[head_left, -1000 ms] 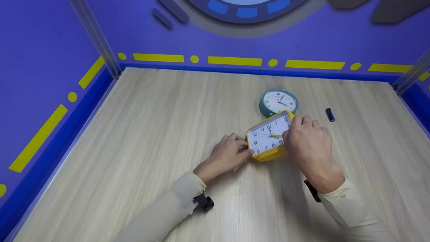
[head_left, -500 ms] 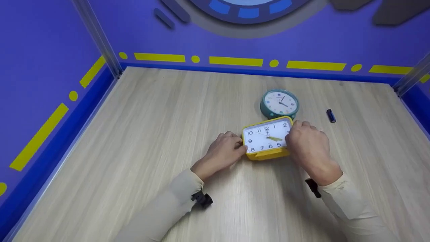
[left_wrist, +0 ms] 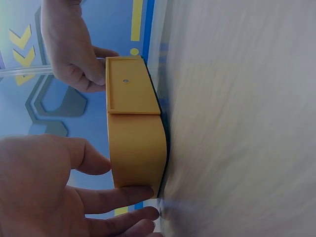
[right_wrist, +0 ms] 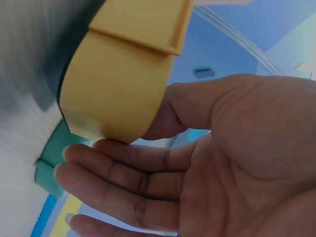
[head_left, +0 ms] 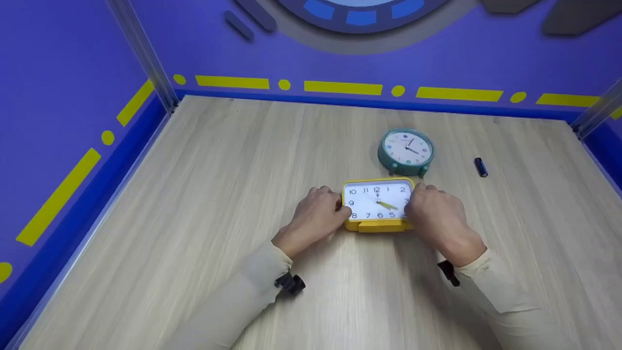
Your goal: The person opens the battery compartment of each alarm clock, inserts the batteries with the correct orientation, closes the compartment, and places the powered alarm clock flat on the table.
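1. Inside the rectangular case of the yellow clock [head_left: 379, 211]: a white dial [head_left: 366, 206] with dark numerals and yellow pointers, partly hidden at the right by the fingers.
2. Inside the round teal case of the green clock [head_left: 397, 167]: a second, paler dial [head_left: 402, 151] with small coloured dots and dark pointers.
3. By count: two clocks, one dark-blue battery [head_left: 481, 167], two hands; also two short feet [head_left: 423, 171] on the green clock, directed to the near side.
4. Between both hands, a little right of the table's middle: the yellow clock, dial upward, just on the near side of the green clock. Cannot tell surely about contact between its back and the table.
5. At the left end: the left hand [head_left: 313, 211], half closed, pinching the clock between thumb and forefinger, with other fingers loosely bent.
6. At the right end: the right hand [head_left: 437, 218], likewise half closed, gripping the clock with thumb at the front, other fingers fanned out.
7. To the right, well apart from both clocks: the battery.
8. Beneath everything: a pale wood-grain table [head_left: 233, 184], with soft shadow near the right sleeve [head_left: 505, 296].
9. Around: a violet-blue far wall [head_left: 335, 68] with four yellow bars [head_left: 232, 82] and four yellow dots [head_left: 284, 84] in view; similar decoration at the left wall [head_left: 58, 87].
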`<state>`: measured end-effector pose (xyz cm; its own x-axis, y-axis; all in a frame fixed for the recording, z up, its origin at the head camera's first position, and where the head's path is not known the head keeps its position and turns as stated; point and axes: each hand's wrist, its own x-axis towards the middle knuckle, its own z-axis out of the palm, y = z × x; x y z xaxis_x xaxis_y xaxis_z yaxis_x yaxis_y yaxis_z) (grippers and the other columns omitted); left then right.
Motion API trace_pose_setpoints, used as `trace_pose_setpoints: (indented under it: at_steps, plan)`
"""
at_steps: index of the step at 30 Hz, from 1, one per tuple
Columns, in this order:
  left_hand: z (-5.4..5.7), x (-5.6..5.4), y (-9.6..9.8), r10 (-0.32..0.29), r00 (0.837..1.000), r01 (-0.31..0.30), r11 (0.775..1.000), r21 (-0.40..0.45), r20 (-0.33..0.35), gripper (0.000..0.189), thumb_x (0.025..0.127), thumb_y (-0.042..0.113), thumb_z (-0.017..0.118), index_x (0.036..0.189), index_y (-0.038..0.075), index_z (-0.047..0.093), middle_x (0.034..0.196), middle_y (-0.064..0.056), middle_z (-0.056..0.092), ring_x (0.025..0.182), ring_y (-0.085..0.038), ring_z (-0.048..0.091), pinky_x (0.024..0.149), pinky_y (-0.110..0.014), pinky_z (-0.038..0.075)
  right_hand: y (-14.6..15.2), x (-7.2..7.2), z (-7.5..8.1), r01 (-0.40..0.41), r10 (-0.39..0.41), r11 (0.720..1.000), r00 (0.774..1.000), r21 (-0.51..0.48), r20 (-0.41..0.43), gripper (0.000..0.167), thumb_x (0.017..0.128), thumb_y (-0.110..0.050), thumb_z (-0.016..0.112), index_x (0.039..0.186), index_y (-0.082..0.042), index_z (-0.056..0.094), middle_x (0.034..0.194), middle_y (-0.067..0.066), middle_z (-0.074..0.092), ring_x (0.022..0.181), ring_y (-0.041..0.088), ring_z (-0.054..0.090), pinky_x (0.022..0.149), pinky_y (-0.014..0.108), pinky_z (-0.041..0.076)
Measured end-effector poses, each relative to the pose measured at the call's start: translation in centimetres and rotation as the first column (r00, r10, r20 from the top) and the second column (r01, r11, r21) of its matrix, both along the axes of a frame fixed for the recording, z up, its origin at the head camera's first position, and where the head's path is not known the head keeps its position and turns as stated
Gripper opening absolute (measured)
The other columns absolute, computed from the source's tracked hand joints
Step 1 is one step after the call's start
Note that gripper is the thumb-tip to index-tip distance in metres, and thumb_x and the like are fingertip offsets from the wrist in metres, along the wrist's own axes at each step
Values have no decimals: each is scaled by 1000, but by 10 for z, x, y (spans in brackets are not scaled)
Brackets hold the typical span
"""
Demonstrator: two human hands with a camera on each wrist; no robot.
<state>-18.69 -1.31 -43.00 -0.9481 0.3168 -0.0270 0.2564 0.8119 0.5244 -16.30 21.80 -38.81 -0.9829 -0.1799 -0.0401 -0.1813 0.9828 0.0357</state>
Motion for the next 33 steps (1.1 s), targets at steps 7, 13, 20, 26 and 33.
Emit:
trace_pose_setpoints:
  at_steps: [7, 13, 20, 26, 33]
  plan:
    - [3, -1, -3, 18, 1000, -17, 999, -37, 1, 23, 101, 27, 64, 92, 7, 69, 94, -5, 57, 89, -23, 50, 73, -35, 43, -5, -4, -7, 35, -31, 999, 995, -36, 95, 31, 99, -7, 67, 114, 18, 57, 92, 23, 60, 76, 30, 57, 67, 43, 55]
    - [4, -1, -5, 23, 1000, -23, 998, -50, 0, 25, 101, 28, 63, 90, 7, 68, 92, -5, 56, 88, -23, 49, 70, -33, 41, -7, -5, -10, 47, -40, 997, 990, -56, 135, 35, 100, -8, 67, 119, 19, 56, 98, 25, 62, 79, 31, 58, 69, 42, 54]
    - [3, -1, -6, 23, 1000, -23, 998, -54, -2, 25, 101, 29, 62, 88, 8, 66, 92, -4, 55, 88, -23, 49, 70, -33, 41, -3, -6, -9, 19, -11, 998, 990, -56, 144, 36, 100, -11, 69, 120, 17, 58, 98, 24, 64, 78, 31, 58, 67, 40, 51]
    - [3, -1, -6, 13, 999, -15, 997, -73, -31, 25, 100, 28, 62, 95, 6, 71, 94, -5, 57, 90, -25, 50, 73, -36, 45, -1, -9, -8, 23, -21, 1000, 980, -9, 198, 35, 105, -16, 63, 116, 17, 59, 87, 18, 61, 73, 28, 56, 62, 36, 48]
    - [4, 1, -4, 12, 1000, -15, 992, -125, -25, 30, 101, 30, 60, 106, 3, 73, 95, -5, 55, 93, -24, 49, 76, -36, 45, -3, -11, -11, 40, -31, 999, 970, -32, 240, 35, 107, -17, 59, 115, 17, 58, 86, 17, 59, 74, 28, 56, 65, 37, 49]
